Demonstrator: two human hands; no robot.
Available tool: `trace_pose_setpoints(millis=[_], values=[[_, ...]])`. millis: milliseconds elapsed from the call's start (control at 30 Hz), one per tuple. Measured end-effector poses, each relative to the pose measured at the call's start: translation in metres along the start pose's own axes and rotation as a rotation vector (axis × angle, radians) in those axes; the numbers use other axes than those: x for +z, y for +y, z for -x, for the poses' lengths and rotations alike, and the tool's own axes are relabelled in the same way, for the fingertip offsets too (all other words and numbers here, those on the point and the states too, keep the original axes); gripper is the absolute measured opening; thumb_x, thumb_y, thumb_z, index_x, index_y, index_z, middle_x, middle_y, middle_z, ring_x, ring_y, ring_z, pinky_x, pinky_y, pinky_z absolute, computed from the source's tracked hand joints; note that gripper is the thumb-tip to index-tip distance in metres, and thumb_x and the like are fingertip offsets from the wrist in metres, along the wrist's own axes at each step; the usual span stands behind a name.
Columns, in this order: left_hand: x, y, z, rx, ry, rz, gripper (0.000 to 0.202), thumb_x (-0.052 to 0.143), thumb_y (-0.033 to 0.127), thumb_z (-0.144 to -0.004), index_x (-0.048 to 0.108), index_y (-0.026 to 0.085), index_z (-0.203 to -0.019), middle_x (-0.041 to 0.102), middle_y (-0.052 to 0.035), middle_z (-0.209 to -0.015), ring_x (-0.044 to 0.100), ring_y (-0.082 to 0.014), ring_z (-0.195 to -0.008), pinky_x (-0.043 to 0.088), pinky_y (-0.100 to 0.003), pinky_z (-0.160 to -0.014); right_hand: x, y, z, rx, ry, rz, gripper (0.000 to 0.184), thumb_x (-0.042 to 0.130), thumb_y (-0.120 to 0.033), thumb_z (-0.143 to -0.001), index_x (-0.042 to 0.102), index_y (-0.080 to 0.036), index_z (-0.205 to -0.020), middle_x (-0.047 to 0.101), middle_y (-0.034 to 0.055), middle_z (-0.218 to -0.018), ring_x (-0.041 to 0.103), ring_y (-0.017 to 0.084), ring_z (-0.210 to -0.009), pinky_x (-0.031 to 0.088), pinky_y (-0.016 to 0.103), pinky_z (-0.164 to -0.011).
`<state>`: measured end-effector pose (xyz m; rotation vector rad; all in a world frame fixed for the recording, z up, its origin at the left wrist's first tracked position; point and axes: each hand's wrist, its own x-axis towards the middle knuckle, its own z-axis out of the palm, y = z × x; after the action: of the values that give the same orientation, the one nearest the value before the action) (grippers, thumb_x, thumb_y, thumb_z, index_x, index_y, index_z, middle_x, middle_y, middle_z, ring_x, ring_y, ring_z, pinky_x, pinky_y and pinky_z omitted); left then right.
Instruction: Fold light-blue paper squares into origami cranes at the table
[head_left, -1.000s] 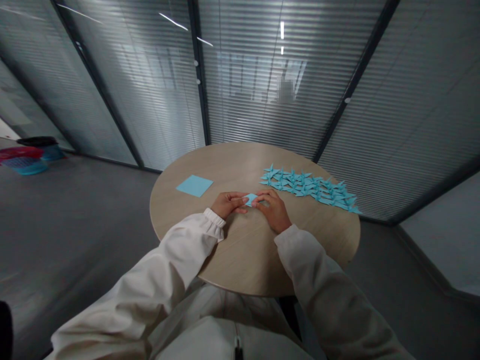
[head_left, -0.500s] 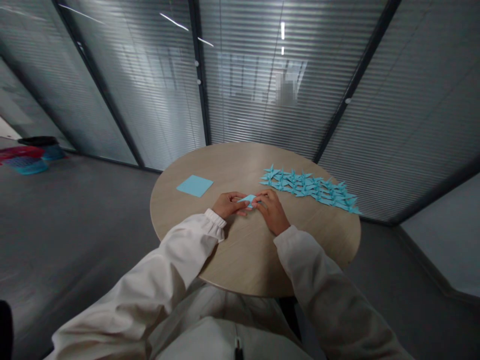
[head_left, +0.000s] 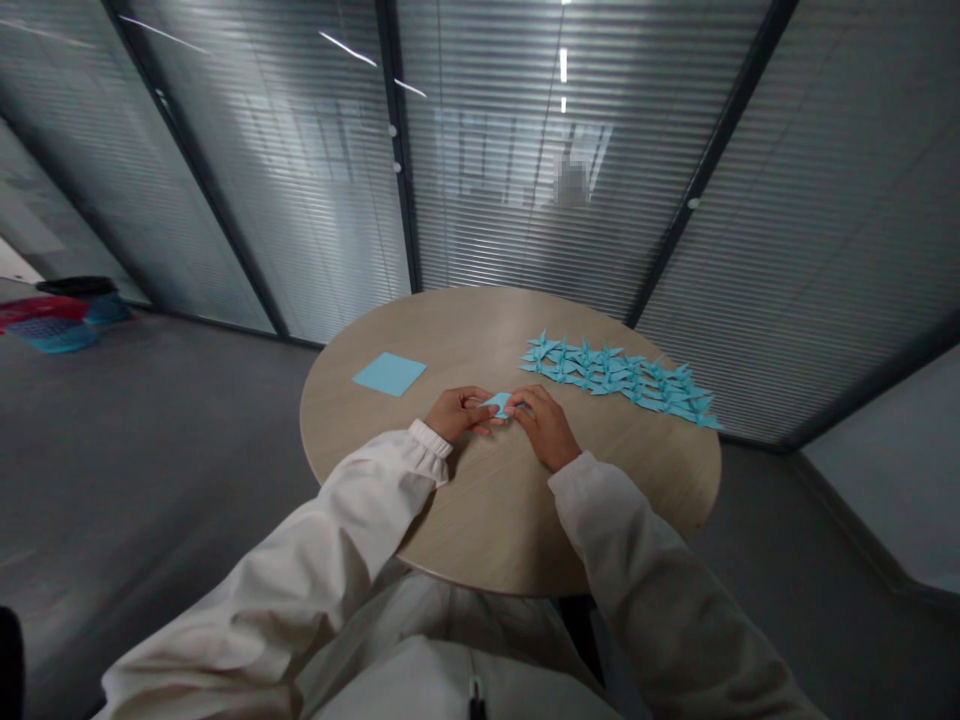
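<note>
A small folded piece of light blue origami paper [head_left: 498,403] is held between my two hands, above the middle of the round table [head_left: 480,500]. My left hand [head_left: 455,412] grips its left side, thumb on top and fingers beneath. At its right side, my right hand [head_left: 546,425] pinches the edge with thumb and fingertips. The fingers partly cover the paper, so its exact folds cannot be made out. Beyond my left hand lies a flat stack or sheet of blue square paper [head_left: 390,374]. Several folded blue paper cranes [head_left: 615,370] stand in close rows beyond my right hand.
Glass partitions with blinds [head_left: 517,240] rise behind the table. On the floor at far left are a blue basket with a red liner [head_left: 52,330] and a dark-rimmed bin [head_left: 94,295]. A pale wall [head_left: 900,490] stands at right.
Both hands stay nearly in place around the folded paper. Less of the paper's left point shows now, and the fingers have shifted slightly. The paper square and cranes have not moved.
</note>
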<state>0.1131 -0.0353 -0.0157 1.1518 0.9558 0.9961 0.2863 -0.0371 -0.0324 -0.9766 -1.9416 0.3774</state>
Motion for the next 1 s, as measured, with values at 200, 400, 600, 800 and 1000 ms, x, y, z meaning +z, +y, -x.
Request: trace_pose_setpoints(millis=[200,400,600,800,1000], values=[[-0.0014,-0.0019,-0.0021,0.011,-0.025,-0.019,0.050,0.082,0.032,-0.046,0.056,0.009,-0.082,0.070,-0.0075,-0.070,0.068,-0.0220,-0.071,0.054,-0.024,-0.052,-0.0012,-0.0016,-0.0004,0.018,-0.003,-0.020,0.007,0.051,-0.019,-0.080,0.058,-0.019,-0.079,0.055,0.0046,-0.088,0.052,0.018,-0.087,0.042,0.032,-0.081],[0.0016,0.0008,0.0002,-0.006,0.008,-0.003,0.047,0.082,0.029,-0.046,0.056,0.009,-0.079,0.069,-0.0053,-0.065,0.068,-0.0198,-0.066,0.053,-0.021,-0.050,-0.0007,-0.0034,-0.0007,-0.004,0.013,-0.017,0.005,0.052,-0.017,-0.078,0.057,-0.019,-0.078,0.054,0.0052,-0.089,0.052,0.018,-0.088,0.042,0.031,-0.081],[0.0028,0.0011,0.0012,-0.022,0.015,0.012,0.047,0.083,0.027,-0.045,0.057,0.009,-0.080,0.070,-0.0054,-0.068,0.067,-0.0175,-0.065,0.054,-0.021,-0.053,-0.0014,-0.0048,-0.0012,-0.009,0.021,-0.008,0.005,0.052,-0.015,-0.077,0.056,-0.019,-0.077,0.054,0.0053,-0.089,0.052,0.017,-0.089,0.043,0.031,-0.081],[0.0017,0.0010,0.0015,0.009,-0.014,0.010,0.050,0.084,0.025,-0.042,0.057,0.009,-0.082,0.070,-0.0044,-0.067,0.067,-0.0170,-0.066,0.055,-0.023,-0.057,-0.0016,-0.0069,-0.0009,0.000,0.036,-0.012,0.005,0.052,-0.017,-0.078,0.056,-0.019,-0.077,0.054,0.0058,-0.090,0.052,0.018,-0.090,0.044,0.032,-0.081],[0.0037,0.0014,0.0021,-0.004,0.011,0.025,0.048,0.083,0.027,-0.043,0.057,0.009,-0.078,0.069,-0.0043,-0.065,0.067,-0.0175,-0.066,0.054,-0.023,-0.057,-0.0016,-0.0076,-0.0009,0.001,0.045,-0.010,0.005,0.052,-0.016,-0.078,0.056,-0.020,-0.076,0.054,0.0058,-0.090,0.052,0.018,-0.091,0.043,0.032,-0.083]])
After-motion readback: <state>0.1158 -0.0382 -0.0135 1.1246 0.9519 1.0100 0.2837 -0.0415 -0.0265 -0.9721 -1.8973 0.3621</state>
